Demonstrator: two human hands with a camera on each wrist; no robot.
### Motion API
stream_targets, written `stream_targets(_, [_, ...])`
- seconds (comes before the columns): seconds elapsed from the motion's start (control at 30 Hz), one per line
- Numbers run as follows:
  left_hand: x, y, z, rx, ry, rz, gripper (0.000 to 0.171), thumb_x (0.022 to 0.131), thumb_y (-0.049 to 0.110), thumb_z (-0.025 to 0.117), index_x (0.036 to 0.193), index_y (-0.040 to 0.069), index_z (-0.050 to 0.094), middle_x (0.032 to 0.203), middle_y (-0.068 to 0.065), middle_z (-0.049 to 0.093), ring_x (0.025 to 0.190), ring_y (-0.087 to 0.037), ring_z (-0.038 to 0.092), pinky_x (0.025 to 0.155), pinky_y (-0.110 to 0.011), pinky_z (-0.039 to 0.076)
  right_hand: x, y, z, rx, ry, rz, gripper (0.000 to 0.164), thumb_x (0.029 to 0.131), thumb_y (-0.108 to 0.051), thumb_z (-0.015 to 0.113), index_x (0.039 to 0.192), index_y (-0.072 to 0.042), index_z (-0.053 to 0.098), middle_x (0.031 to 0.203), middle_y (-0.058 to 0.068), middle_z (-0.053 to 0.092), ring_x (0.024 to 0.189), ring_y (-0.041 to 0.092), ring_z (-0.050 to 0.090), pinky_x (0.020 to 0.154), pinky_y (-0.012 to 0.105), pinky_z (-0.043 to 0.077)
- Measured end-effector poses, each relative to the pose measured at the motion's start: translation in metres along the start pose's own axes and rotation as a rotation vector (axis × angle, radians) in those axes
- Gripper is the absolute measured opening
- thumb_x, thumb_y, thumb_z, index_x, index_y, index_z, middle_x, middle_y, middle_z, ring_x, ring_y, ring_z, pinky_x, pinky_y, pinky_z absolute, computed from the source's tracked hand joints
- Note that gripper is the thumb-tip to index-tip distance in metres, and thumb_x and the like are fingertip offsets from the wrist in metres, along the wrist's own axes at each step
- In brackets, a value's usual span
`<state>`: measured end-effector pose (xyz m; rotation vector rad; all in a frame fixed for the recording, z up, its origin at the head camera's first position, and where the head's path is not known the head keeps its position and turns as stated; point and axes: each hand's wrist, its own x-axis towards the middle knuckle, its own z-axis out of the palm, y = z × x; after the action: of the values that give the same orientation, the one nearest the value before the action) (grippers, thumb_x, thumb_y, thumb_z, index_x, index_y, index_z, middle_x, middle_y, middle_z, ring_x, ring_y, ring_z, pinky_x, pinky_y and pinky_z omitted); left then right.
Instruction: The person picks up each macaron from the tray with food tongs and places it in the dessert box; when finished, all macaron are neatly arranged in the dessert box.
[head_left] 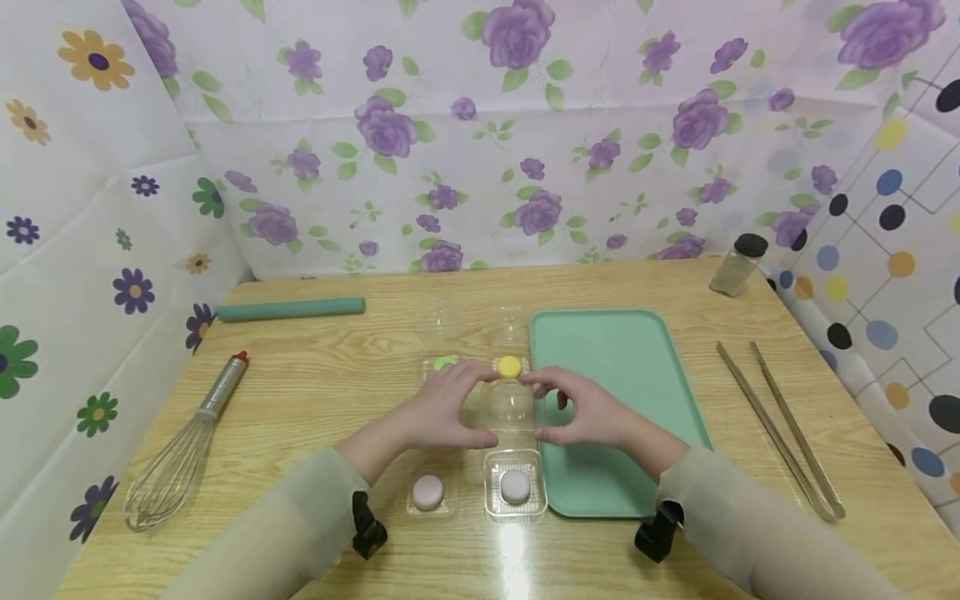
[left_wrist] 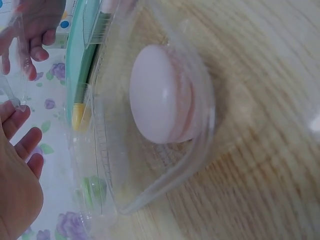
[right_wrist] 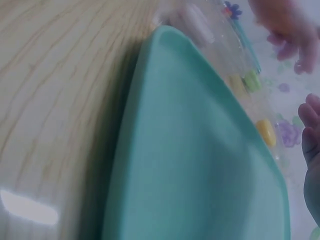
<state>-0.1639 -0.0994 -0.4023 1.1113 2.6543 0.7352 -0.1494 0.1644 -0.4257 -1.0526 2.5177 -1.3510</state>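
The left hand [head_left: 446, 408] is spread wide, its thumb well apart from its fingers. The right hand [head_left: 585, 408] faces it, also wide between index finger and thumb. A clear, domed plastic lid [head_left: 512, 406] stands between the two, their fingertips at its sides; how firmly they hold it, I cannot tell.

Just beyond the fingertips sits a round yellow macaron [head_left: 509, 367]; a round green macaron [head_left: 446, 362] shows partly behind the left hand's fingers. Nearer the person than the hands, a pale pink macaron [head_left: 515, 487] lies in a square clear plastic container [head_left: 491, 500], with another pinkish macaron [head_left: 428, 492] to its left, near the left wrist.

Under the right hand lies a mint-green rectangular tray [head_left: 622, 342]. Silver metal tongs [head_left: 771, 423] lie farther right; a wire whisk [head_left: 219, 396] lies well left of the left hand.
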Motion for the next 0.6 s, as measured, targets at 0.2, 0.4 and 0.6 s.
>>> stream_targets(0.2, [-0.003, 0.005, 0.001, -0.003, -0.001, 0.014, 0.085, 0.067, 0.049, 0.077, 0.135, 0.012, 0.043, 0.137, -0.005, 0.042, 0.123, -0.024, 0.036, 0.101, -0.049, 0.028, -0.004, -0.003, -0.001, -0.037, -0.057, 0.035, 0.080, 0.071, -0.028, 0.081, 0.138, -0.007, 0.042, 0.128, 0.002, 0.053, 0.105, 0.020, 0.051, 0.076, 0.036, 0.046])
stream_targets(0.4, [-0.008, 0.011, 0.003, -0.010, -0.040, 0.029, 0.086, 0.066, 0.046, 0.080, 0.135, 0.011, 0.042, 0.134, -0.006, 0.042, 0.123, -0.025, 0.035, 0.102, -0.048, 0.028, -0.006, -0.007, -0.001, -0.072, -0.118, 0.030, 0.086, 0.070, -0.031, 0.081, 0.140, -0.005, 0.039, 0.129, 0.001, 0.051, 0.107, 0.019, 0.049, 0.076, 0.035, 0.046])
stream_targets(0.6, [-0.013, 0.015, 0.008, 0.053, -0.079, 0.040, 0.091, 0.063, 0.051, 0.081, 0.135, 0.011, 0.043, 0.133, -0.006, 0.043, 0.122, -0.025, 0.037, 0.102, -0.046, 0.028, -0.010, -0.010, 0.003, -0.149, -0.188, 0.018, 0.083, 0.068, -0.037, 0.081, 0.137, -0.010, 0.043, 0.130, 0.001, 0.046, 0.110, 0.018, 0.045, 0.085, 0.037, 0.045])
